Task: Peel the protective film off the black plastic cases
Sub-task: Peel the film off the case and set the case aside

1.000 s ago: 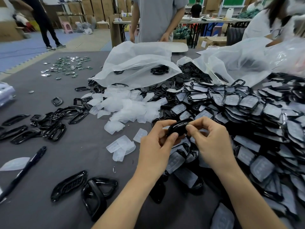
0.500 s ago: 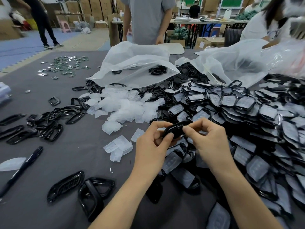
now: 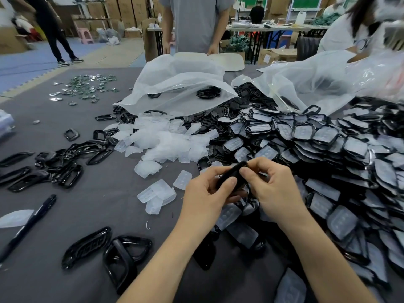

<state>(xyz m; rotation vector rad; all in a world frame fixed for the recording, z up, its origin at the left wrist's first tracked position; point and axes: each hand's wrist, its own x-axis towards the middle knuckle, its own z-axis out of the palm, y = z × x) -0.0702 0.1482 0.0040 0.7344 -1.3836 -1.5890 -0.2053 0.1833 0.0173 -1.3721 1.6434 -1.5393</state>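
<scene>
A glossy black plastic case [image 3: 232, 174] is held edge-on above the grey table, between both hands. My left hand [image 3: 205, 191] grips its lower end, thumb laid along the near side. My right hand [image 3: 273, 186] pinches its upper end with thumb and fingertips. Whether film is still on this case is hidden by my fingers. A large heap of film-covered black cases [image 3: 328, 154] fills the right side. Peeled translucent films [image 3: 168, 143] lie in a pile ahead of my hands, with a few more films [image 3: 157, 194] close to my left hand.
Bare black frames [image 3: 54, 167] lie scattered at left, two more frames [image 3: 105, 248] near the front edge. A black pen [image 3: 28, 224] sits at far left. White plastic bags [image 3: 181, 84] lie at the back. Small metal parts [image 3: 85, 86] are far left. A person [image 3: 196, 22] stands across the table.
Both hands have drifted slightly left and nearer with the case. The case has tilted more upright between my fingers.
</scene>
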